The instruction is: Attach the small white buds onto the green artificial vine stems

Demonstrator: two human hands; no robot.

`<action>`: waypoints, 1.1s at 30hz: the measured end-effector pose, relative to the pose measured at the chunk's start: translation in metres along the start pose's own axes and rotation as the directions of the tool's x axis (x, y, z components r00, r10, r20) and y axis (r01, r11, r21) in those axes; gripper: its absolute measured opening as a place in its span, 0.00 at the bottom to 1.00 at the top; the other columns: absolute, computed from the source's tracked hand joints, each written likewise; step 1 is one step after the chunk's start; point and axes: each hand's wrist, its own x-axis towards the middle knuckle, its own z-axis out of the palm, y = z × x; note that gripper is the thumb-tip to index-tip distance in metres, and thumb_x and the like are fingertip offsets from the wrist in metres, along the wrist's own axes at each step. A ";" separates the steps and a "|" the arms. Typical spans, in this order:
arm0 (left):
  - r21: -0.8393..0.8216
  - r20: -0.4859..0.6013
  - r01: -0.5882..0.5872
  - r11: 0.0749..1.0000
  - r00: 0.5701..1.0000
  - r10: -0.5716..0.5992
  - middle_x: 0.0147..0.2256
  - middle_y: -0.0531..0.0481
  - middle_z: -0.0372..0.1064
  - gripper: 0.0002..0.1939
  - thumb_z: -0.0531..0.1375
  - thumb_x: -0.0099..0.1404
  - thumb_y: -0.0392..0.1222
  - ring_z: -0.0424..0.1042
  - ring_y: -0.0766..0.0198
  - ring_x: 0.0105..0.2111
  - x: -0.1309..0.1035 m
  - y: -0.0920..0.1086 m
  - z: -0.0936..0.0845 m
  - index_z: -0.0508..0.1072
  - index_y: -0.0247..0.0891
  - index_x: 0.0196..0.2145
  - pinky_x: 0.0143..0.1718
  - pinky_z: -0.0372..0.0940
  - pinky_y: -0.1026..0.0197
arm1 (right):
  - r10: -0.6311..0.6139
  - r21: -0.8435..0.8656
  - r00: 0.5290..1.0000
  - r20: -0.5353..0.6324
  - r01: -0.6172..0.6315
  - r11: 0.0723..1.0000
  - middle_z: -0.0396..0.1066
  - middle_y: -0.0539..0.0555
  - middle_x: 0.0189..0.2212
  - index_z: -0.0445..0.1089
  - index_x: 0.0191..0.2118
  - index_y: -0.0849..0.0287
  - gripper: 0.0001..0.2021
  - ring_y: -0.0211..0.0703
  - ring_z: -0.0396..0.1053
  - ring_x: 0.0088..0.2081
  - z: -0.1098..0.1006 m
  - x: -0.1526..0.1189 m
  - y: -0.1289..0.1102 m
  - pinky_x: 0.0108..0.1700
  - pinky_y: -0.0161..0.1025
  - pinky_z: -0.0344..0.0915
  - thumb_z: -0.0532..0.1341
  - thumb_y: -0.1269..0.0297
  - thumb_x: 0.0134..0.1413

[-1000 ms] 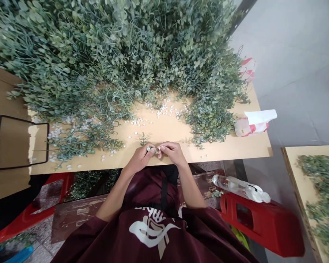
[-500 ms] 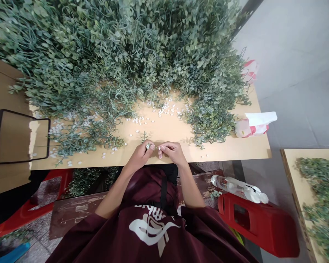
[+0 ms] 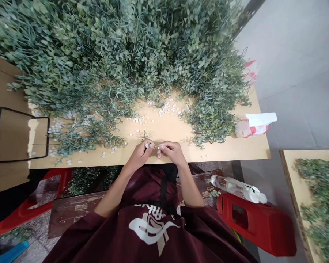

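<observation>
Near the table's front edge, my left hand [image 3: 142,152] is closed around a small green leafy sprig [image 3: 144,136], whose leaves poke out beyond the fingers. A small round pale piece shows at its thumb. Just to the right, my right hand [image 3: 170,150] pinches a tiny white piece [image 3: 158,148] between thumb and fingertips. A narrow gap separates the two hands. Loose white pieces [image 3: 167,106] lie scattered on the table beyond them. More of these lie among the sprigs [image 3: 82,137] at the left.
A large heap of artificial greenery [image 3: 142,47] covers the back of the table [image 3: 164,128]. A tissue pack [image 3: 252,126] sits at the right edge. On the left are a cardboard box [image 3: 5,84] and a black wire frame [image 3: 20,160]. A clear bottle [image 3: 230,184] lies on a red stool [image 3: 263,226].
Both hands stay in nearly the same place, holding the same small things. The view has shifted very slightly.
</observation>
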 end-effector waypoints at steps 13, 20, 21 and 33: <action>0.006 0.005 -0.012 1.000 1.000 0.012 0.27 0.55 0.61 0.15 0.50 0.72 0.51 0.61 0.67 0.27 0.000 0.001 0.000 0.66 0.37 0.35 0.32 0.58 0.64 | -0.019 -0.034 1.000 -0.002 0.019 0.999 0.75 0.51 0.24 0.77 0.35 0.60 0.12 0.38 0.72 0.23 -0.001 0.000 0.002 0.29 0.37 0.71 0.66 0.56 0.55; 0.030 0.011 -0.015 0.999 1.000 0.015 0.28 0.53 0.63 0.16 0.49 0.72 0.52 0.62 0.66 0.28 0.000 0.000 0.000 0.66 0.37 0.35 0.32 0.59 0.64 | -0.020 -0.058 1.000 -0.003 0.019 0.998 0.74 0.51 0.25 0.75 0.33 0.60 0.12 0.37 0.71 0.23 0.000 -0.001 0.003 0.30 0.37 0.70 0.65 0.55 0.56; 0.034 0.014 -0.017 0.999 1.000 0.017 0.29 0.53 0.64 0.16 0.49 0.72 0.52 0.62 0.66 0.28 0.000 0.000 0.000 0.66 0.37 0.36 0.33 0.59 0.64 | -0.016 -0.061 1.000 -0.005 0.016 0.998 0.74 0.51 0.25 0.75 0.33 0.60 0.12 0.37 0.71 0.23 -0.001 -0.001 0.003 0.30 0.37 0.70 0.65 0.54 0.56; 0.068 0.065 -0.055 0.996 0.997 0.051 0.31 0.53 0.68 0.11 0.54 0.70 0.47 0.65 0.67 0.30 -0.002 0.007 0.000 0.68 0.37 0.37 0.34 0.61 0.65 | -0.012 -0.055 1.000 -0.009 0.011 0.998 0.69 0.48 0.22 0.72 0.33 0.60 0.13 0.33 0.64 0.21 -0.006 0.001 0.009 0.27 0.34 0.64 0.65 0.54 0.55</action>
